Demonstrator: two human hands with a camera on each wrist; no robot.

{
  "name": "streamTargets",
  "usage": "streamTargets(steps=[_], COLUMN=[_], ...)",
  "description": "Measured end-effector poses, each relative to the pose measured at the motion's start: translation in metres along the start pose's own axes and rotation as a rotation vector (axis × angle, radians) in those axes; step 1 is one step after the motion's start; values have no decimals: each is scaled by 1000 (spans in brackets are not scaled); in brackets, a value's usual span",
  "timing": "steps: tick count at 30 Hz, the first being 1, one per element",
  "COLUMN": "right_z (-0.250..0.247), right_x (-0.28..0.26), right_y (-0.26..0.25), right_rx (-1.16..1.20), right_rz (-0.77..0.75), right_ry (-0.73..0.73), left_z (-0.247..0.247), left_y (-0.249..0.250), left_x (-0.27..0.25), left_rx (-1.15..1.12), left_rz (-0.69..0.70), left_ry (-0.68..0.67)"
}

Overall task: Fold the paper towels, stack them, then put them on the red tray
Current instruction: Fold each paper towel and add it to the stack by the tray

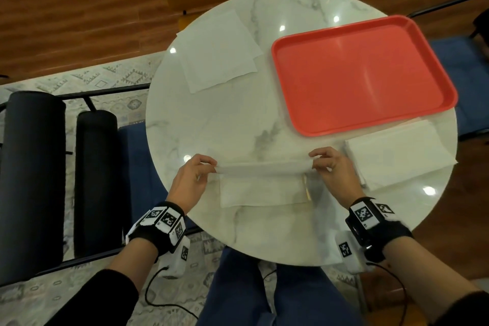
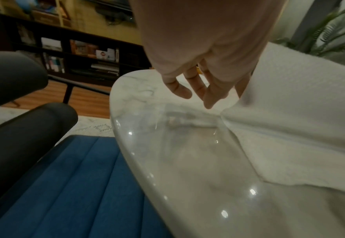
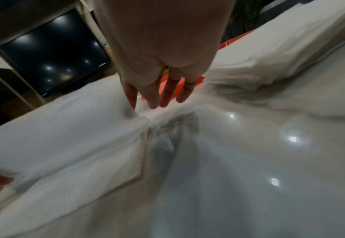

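A round white marble surface [image 1: 238, 233] stands over a patterned rug, a blue chair beside it. Near its front edge, the left hand [image 1: 191, 182] and the right hand [image 1: 334, 171] each pinch one end of a paper towel [image 1: 264, 188], lifting its far edge while the near part lies flat; the remaining fingers [image 2: 196, 87] hang loosely spread. A stack of folded towels [image 1: 399, 156] sits just right of the right hand, near the red tray [image 1: 362, 74]. Unfolded towels [image 1: 219, 50] lie at the far left.
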State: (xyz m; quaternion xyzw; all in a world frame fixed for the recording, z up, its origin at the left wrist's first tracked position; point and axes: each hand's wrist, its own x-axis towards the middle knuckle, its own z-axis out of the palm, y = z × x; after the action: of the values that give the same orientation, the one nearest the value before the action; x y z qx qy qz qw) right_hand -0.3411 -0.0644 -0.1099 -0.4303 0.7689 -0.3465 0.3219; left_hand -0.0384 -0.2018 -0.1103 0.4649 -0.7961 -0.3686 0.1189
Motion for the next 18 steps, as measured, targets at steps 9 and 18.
streamTargets(steps=[9,18], right_z=[2,66], right_x=[-9,-22], right_y=[-9,-25], right_rx=[-319,-714], right_rz=[-189,-164], right_ry=[32,-475], left_z=[-2,70], left_y=[17,51], left_x=[0,-2], left_rx=[112,541], left_rz=[40,45], left_ry=[-11,-353])
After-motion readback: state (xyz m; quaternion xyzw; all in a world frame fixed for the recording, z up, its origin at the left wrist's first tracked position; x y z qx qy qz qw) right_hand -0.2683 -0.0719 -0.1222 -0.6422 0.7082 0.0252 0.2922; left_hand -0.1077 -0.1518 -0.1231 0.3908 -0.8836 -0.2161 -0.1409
